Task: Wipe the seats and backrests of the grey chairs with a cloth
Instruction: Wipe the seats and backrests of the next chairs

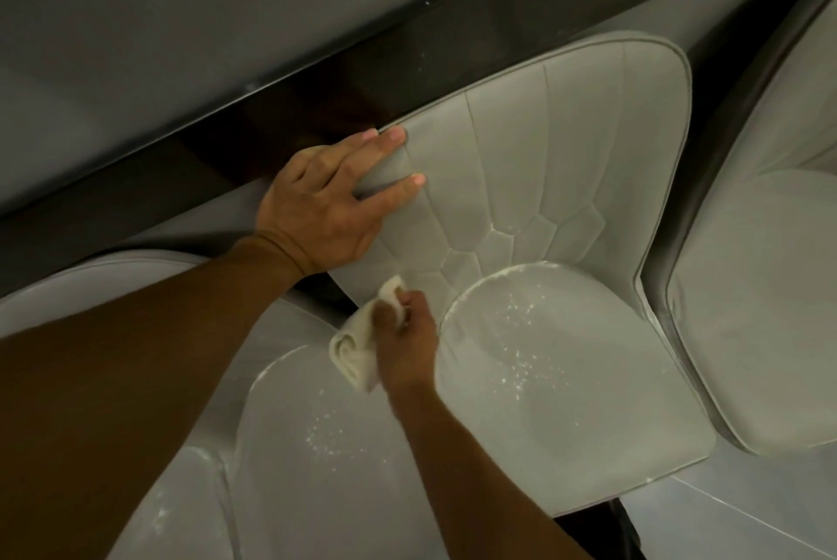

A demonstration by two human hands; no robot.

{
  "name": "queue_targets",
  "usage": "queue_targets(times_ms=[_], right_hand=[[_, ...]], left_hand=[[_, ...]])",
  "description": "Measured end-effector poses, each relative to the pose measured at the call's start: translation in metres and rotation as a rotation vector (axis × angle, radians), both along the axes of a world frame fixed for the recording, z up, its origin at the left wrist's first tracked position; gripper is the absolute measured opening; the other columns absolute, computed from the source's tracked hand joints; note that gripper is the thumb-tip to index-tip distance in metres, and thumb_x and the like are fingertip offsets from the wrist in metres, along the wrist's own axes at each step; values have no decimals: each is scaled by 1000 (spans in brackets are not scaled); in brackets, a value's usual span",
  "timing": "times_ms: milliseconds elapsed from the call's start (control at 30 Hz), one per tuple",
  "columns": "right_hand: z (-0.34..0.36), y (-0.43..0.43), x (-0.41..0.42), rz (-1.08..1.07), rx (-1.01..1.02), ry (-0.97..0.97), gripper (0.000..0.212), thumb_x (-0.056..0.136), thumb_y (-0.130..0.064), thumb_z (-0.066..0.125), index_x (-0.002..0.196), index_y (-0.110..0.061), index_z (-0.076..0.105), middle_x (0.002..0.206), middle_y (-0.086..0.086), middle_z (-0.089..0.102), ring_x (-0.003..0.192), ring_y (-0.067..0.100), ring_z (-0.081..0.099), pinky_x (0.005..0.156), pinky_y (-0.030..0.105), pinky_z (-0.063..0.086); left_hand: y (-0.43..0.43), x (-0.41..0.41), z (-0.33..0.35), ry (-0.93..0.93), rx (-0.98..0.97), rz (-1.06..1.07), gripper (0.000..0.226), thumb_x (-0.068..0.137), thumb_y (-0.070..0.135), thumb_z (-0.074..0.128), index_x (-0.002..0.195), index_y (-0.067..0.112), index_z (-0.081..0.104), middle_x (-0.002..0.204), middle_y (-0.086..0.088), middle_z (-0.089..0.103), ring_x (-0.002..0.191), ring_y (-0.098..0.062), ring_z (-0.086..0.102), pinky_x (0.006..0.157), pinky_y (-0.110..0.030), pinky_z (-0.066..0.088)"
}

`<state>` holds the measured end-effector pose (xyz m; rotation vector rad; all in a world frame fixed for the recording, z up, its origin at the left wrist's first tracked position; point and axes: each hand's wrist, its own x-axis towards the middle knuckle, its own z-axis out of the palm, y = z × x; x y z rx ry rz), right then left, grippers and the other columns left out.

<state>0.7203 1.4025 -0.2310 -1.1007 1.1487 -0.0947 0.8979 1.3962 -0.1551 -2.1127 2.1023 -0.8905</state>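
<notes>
A grey padded chair fills the middle of the view, with its stitched backrest (543, 152) leaning toward the table and its seat (566, 378) speckled with white dust. My left hand (326, 201) grips the left edge of the backrest, fingers over the rim and thumb on the front. My right hand (407, 333) holds a rolled white cloth (358, 355) against the lower left corner of the backrest, where it meets the seat.
A second grey chair (317, 446) with white specks on its seat stands at the lower left, a third grey chair (761, 288) at the right. A dark table edge (271, 115) runs diagonally behind the backrests. Pale floor tiles (747, 514) show at the lower right.
</notes>
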Motion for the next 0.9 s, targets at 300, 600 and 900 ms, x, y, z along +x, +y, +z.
queue_targets(times_ms=[300,600,900], right_hand=[[-5,14,-28,-147,-45,24,7,96,-17,57,98,-23,61,89,-2,65,80,15,61,70,25,50],[2,-38,27,-413,-154,-21,15,97,-28,59,108,-17,63,90,-10,62,83,2,58,80,22,50],[-41,-50,23,-427,140,200,9,91,-25,56,94,-22,64,92,3,67,90,25,64,91,46,55]], left_hand=[[0,1,-1,16,-4,-3,46,95,28,52,142,32,51,151,-11,41,132,-30,44,89,-42,38],[1,3,1,-18,31,1,51,92,29,57,143,29,47,151,-12,35,133,-31,39,90,-44,36],[2,2,-1,-2,16,-15,49,92,29,56,141,29,51,150,-12,38,132,-31,42,89,-44,37]])
